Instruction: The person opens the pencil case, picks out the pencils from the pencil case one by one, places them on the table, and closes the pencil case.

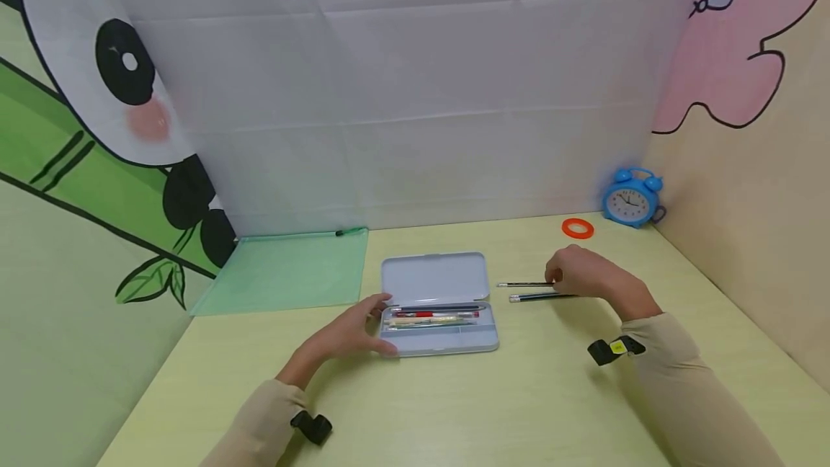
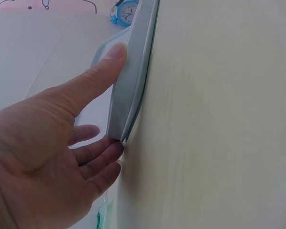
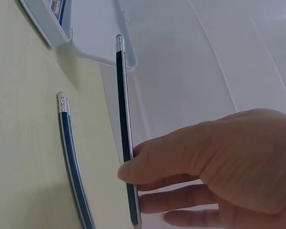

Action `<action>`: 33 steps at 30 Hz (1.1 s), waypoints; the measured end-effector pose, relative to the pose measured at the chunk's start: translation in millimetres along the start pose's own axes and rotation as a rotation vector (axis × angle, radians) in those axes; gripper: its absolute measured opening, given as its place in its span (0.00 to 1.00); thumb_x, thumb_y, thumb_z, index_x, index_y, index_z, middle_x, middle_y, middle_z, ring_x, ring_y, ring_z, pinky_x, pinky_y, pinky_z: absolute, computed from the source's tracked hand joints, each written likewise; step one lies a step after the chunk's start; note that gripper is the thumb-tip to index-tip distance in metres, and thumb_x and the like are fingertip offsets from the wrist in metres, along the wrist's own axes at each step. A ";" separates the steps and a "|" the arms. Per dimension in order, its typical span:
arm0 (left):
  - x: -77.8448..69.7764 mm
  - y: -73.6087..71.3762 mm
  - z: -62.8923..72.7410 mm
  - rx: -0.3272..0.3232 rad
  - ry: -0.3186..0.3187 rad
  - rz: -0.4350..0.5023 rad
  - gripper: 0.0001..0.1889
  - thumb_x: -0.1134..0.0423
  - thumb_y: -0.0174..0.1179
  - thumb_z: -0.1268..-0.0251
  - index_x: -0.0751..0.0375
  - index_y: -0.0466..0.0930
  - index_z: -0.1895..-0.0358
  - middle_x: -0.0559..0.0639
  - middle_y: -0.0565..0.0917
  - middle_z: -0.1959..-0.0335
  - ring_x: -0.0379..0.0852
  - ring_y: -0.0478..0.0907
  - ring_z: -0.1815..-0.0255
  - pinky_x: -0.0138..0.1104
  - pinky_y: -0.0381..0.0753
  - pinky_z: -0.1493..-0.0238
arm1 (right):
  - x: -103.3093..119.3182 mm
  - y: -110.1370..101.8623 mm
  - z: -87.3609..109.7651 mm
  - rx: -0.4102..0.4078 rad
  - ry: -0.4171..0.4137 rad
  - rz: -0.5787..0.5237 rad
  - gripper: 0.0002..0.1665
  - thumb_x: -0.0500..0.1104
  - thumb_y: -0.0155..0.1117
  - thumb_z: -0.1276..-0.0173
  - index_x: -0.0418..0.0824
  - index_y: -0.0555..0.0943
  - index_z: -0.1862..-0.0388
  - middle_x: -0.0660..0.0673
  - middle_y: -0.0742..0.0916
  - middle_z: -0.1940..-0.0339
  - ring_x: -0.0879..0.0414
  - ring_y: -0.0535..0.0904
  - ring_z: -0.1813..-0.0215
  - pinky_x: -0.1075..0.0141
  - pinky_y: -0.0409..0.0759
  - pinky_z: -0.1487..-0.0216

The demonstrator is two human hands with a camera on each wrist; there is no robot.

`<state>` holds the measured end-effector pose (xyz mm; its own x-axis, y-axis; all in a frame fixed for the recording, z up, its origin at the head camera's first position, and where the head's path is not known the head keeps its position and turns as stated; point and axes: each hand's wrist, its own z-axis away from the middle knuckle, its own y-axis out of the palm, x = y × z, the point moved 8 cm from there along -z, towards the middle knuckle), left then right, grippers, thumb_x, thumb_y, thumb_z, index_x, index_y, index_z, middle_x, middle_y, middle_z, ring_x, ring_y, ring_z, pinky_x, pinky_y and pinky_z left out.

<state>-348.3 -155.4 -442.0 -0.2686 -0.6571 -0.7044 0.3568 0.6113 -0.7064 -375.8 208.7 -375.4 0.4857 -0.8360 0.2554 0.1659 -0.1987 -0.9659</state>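
A white pencil case [image 1: 424, 341] lies open on the table, its lid [image 1: 434, 277] folded back. Several pencils and pens [image 1: 431, 321] sit in its rear part. My left hand [image 1: 346, 330] holds the case's left end, the thumb [image 2: 97, 76] against the front wall and the other fingers around the corner. To the right of the case, my right hand [image 1: 586, 274] pinches a dark striped pencil [image 3: 123, 105] between thumb and fingers, its eraser end towards the case. Just in front of that hand, two similar pencils [image 3: 72, 157] lie side by side on the table.
A green mesh pouch [image 1: 292, 272] lies flat at the back left. At the back right are an orange ring [image 1: 578, 228] and a blue alarm clock [image 1: 629, 200]. Walls with a printed cloth [image 1: 421, 107] border the table's back.
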 end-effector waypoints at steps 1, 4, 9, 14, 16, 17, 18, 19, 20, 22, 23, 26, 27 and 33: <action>-0.2 0.2 -0.5 0.000 0.000 0.001 0.54 0.50 0.81 0.55 0.62 0.61 0.25 0.55 0.74 0.39 0.53 0.70 0.39 0.53 0.67 0.32 | -1.8 1.1 0.0 -0.006 -0.006 -0.016 0.07 0.31 0.68 0.37 0.37 0.89 0.62 0.51 0.84 0.70 0.56 0.76 0.68 0.61 0.80 0.62; -0.1 0.4 -1.6 0.002 0.001 -0.003 0.54 0.49 0.81 0.55 0.62 0.61 0.25 0.55 0.74 0.39 0.53 0.70 0.39 0.53 0.67 0.32 | -4.1 5.7 0.3 -0.024 -0.033 -0.037 0.07 0.31 0.68 0.37 0.37 0.89 0.62 0.52 0.84 0.70 0.57 0.76 0.68 0.62 0.80 0.62; 3.1 0.3 -2.9 -0.001 -0.005 -0.015 0.54 0.48 0.81 0.56 0.61 0.61 0.25 0.54 0.74 0.39 0.53 0.70 0.39 0.53 0.67 0.32 | -7.2 8.8 4.2 -0.048 -0.062 -0.055 0.07 0.31 0.69 0.38 0.37 0.89 0.62 0.53 0.84 0.70 0.58 0.76 0.68 0.64 0.80 0.63; 4.0 0.8 -3.4 0.001 -0.004 -0.012 0.54 0.48 0.81 0.56 0.61 0.61 0.25 0.55 0.74 0.38 0.53 0.70 0.38 0.54 0.66 0.32 | -13.6 6.2 10.3 -0.037 -0.051 -0.062 0.07 0.31 0.69 0.38 0.37 0.89 0.61 0.53 0.84 0.70 0.58 0.76 0.68 0.63 0.80 0.62; 3.6 1.1 -2.9 0.002 -0.001 -0.012 0.54 0.48 0.81 0.56 0.61 0.61 0.25 0.55 0.74 0.37 0.53 0.70 0.38 0.54 0.66 0.32 | -16.5 6.7 12.1 -0.020 -0.035 -0.070 0.07 0.31 0.69 0.37 0.37 0.89 0.61 0.53 0.84 0.70 0.57 0.76 0.67 0.63 0.80 0.61; 3.4 1.4 -2.9 0.001 -0.002 -0.010 0.54 0.48 0.81 0.56 0.61 0.61 0.25 0.55 0.74 0.37 0.53 0.70 0.38 0.54 0.66 0.32 | -17.9 7.3 13.0 -0.011 -0.028 -0.076 0.07 0.31 0.69 0.37 0.37 0.89 0.61 0.52 0.84 0.70 0.57 0.76 0.67 0.63 0.80 0.61; 2.6 1.6 -2.2 0.001 0.001 -0.008 0.54 0.48 0.81 0.56 0.61 0.61 0.25 0.55 0.74 0.38 0.53 0.70 0.38 0.54 0.66 0.32 | -19.0 8.4 13.5 -0.002 -0.024 -0.079 0.07 0.31 0.69 0.37 0.37 0.89 0.61 0.52 0.84 0.70 0.56 0.76 0.67 0.63 0.80 0.61; 2.1 1.8 -2.1 0.001 0.002 -0.005 0.54 0.49 0.81 0.55 0.61 0.61 0.25 0.55 0.74 0.38 0.53 0.70 0.38 0.54 0.66 0.32 | -20.0 9.3 13.8 0.007 -0.021 -0.081 0.07 0.31 0.70 0.37 0.38 0.89 0.61 0.52 0.84 0.69 0.56 0.76 0.67 0.63 0.80 0.61; 1.7 2.1 -1.9 0.002 0.002 -0.003 0.54 0.49 0.81 0.55 0.62 0.61 0.25 0.55 0.74 0.38 0.53 0.70 0.38 0.54 0.66 0.32 | -20.7 10.6 14.2 0.017 -0.018 -0.085 0.07 0.31 0.70 0.37 0.37 0.89 0.61 0.52 0.84 0.69 0.56 0.76 0.67 0.63 0.80 0.61; 0.5 3.0 -1.4 0.006 0.004 0.002 0.53 0.50 0.81 0.54 0.63 0.60 0.25 0.55 0.74 0.39 0.54 0.70 0.38 0.54 0.66 0.32 | -21.4 13.1 14.6 0.032 -0.016 -0.087 0.07 0.31 0.70 0.38 0.38 0.89 0.61 0.52 0.84 0.69 0.56 0.76 0.67 0.63 0.80 0.61; 0.0 3.4 -1.0 0.008 0.004 0.003 0.53 0.51 0.81 0.54 0.63 0.60 0.25 0.55 0.74 0.39 0.54 0.70 0.38 0.53 0.67 0.32 | -21.4 14.1 14.9 0.037 -0.016 -0.088 0.07 0.31 0.70 0.38 0.37 0.89 0.62 0.52 0.85 0.69 0.57 0.76 0.67 0.63 0.81 0.61; -0.6 3.9 -0.6 0.008 0.002 0.001 0.53 0.51 0.81 0.54 0.63 0.61 0.25 0.55 0.74 0.39 0.54 0.70 0.38 0.53 0.67 0.32 | -22.2 15.9 15.9 0.053 0.008 -0.084 0.06 0.31 0.70 0.38 0.38 0.89 0.63 0.51 0.86 0.69 0.57 0.76 0.68 0.62 0.82 0.61; -1.3 3.4 -0.3 0.006 0.004 -0.002 0.53 0.51 0.81 0.54 0.63 0.61 0.25 0.55 0.74 0.39 0.54 0.70 0.38 0.53 0.67 0.33 | -22.6 16.2 16.2 0.059 0.017 -0.079 0.07 0.30 0.70 0.39 0.38 0.89 0.63 0.51 0.86 0.68 0.57 0.76 0.68 0.61 0.82 0.60; -0.4 1.6 -1.9 -0.003 0.004 -0.018 0.53 0.51 0.81 0.54 0.62 0.61 0.25 0.55 0.74 0.39 0.54 0.70 0.39 0.54 0.67 0.33 | -26.1 18.7 19.3 0.111 0.078 -0.045 0.09 0.27 0.68 0.40 0.39 0.89 0.66 0.51 0.84 0.71 0.55 0.75 0.69 0.62 0.80 0.64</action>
<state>-349.3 -153.4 -442.9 -0.2780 -0.6662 -0.6920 0.3495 0.6009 -0.7189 -368.8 236.7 -399.3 0.4077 -0.8657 0.2903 0.2819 -0.1830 -0.9418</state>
